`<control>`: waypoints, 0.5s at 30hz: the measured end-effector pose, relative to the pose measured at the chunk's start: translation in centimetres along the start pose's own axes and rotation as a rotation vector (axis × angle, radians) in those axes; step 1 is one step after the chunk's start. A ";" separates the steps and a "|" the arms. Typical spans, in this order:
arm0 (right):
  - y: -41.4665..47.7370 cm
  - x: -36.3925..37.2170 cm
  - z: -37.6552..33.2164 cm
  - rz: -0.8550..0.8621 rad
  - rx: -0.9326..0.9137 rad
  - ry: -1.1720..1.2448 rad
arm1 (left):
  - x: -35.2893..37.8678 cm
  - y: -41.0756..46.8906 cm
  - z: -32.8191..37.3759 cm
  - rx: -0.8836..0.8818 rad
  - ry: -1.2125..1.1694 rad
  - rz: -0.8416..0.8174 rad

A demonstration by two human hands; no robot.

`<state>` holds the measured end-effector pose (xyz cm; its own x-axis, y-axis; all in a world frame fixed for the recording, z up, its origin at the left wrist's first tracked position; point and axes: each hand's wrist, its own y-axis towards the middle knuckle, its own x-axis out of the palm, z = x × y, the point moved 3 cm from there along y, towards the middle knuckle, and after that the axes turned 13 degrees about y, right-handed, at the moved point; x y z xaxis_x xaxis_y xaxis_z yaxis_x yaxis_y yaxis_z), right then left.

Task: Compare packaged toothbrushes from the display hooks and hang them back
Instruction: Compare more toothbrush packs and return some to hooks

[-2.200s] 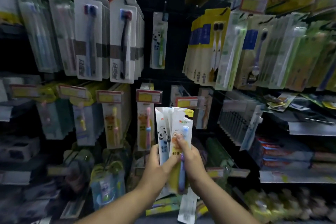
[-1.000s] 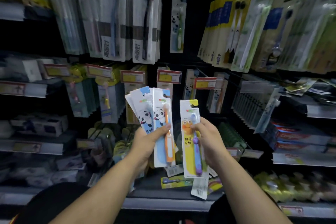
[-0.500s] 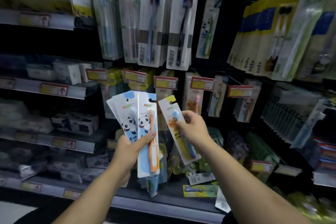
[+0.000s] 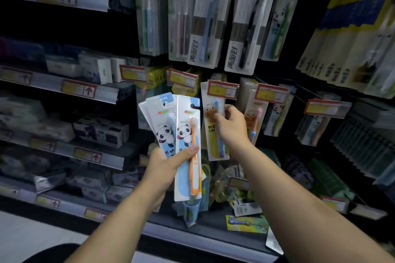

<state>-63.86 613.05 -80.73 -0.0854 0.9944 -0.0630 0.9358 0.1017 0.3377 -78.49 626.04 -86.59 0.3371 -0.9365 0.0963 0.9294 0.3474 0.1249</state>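
Head view — left hand (image 4: 168, 163), grip round panda packs (image 4: 171, 117) — right hand (image 4: 232, 123) outstretched, grip on yellow pack (image 4: 210, 145)

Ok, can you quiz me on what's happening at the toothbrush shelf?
1. True or false: the left hand holds just one pack.
2. What colour is the toothbrush in the front panda pack? A green, B orange, C black.
3. Which hand grips the yellow pack up by the hooks?

Key: 1 false, it holds several. 2 B. 3 the right hand.
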 end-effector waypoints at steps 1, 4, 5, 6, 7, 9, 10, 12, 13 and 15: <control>-0.1 0.0 0.3 0.004 -0.004 -0.001 | 0.0 0.1 0.0 0.001 -0.009 0.003; -0.5 -0.2 0.9 0.032 -0.001 0.033 | -0.2 0.1 0.0 0.010 -0.020 0.018; -0.5 -0.3 1.2 0.047 0.019 0.063 | -0.3 0.1 0.0 0.011 -0.028 0.024; -0.6 -0.4 1.3 0.058 0.042 0.088 | -0.4 0.0 0.0 0.013 -0.036 0.028; -0.7 -0.5 1.5 0.063 0.053 0.096 | -0.4 0.0 0.0 0.012 -0.042 0.030; -0.8 -0.6 1.6 0.049 0.048 0.071 | -0.6 -0.2 0.0 -0.001 -0.046 0.035; -0.8 -0.6 1.5 0.047 0.047 0.061 | -0.7 -0.2 -0.1 -0.007 -0.043 0.035; -0.7 -0.6 1.4 0.059 0.058 0.040 | -0.7 -0.2 -0.3 -0.015 -0.038 0.036; -0.6 -0.6 1.4 0.068 0.062 0.011 | -0.6 -0.2 -0.3 -0.021 -0.034 0.036; -0.5 -0.4 1.1 0.054 0.088 -0.072 | -0.5 -0.2 -0.4 -0.024 -0.019 0.032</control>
<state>-63.87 612.60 -81.91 -0.0126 0.9932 -0.1155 0.9649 0.0424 0.2590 -78.78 626.38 -87.06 0.3645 -0.9236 0.1188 0.9214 0.3762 0.0979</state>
